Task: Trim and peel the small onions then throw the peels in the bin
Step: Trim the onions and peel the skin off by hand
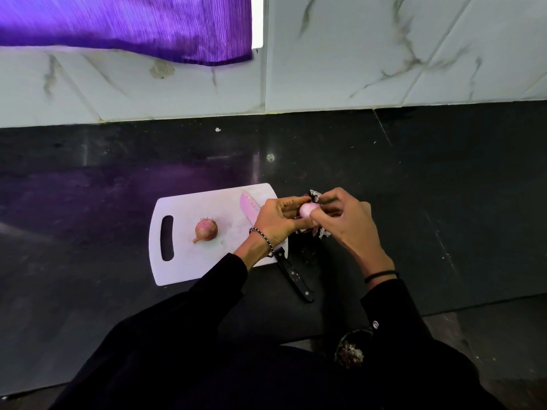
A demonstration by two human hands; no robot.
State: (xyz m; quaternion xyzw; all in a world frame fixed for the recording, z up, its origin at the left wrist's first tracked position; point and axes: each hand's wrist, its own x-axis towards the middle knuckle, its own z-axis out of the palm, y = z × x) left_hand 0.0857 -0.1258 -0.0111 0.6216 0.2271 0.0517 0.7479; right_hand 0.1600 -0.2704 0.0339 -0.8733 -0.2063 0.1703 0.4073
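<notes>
My left hand [278,220] grips a small pale onion [307,209] just past the right edge of the white cutting board [189,261]. My right hand [346,223] pinches the onion's skin from the right; a dark strip of peel [314,195] sticks up above the onion. Loose peel pieces [321,232] lie on the counter below the hands. A second onion [206,230], with its skin on, sits in the middle of the board. A knife lies across the board's right side, its blade [248,211] on the board and its black handle [294,275] on the counter.
The dark stone counter [444,202] runs to a white marble tiled wall [384,69] at the back. A purple cloth [133,25] hangs at the top left. A round dark container with peels [350,349] sits below the counter's front edge, partly behind my right sleeve.
</notes>
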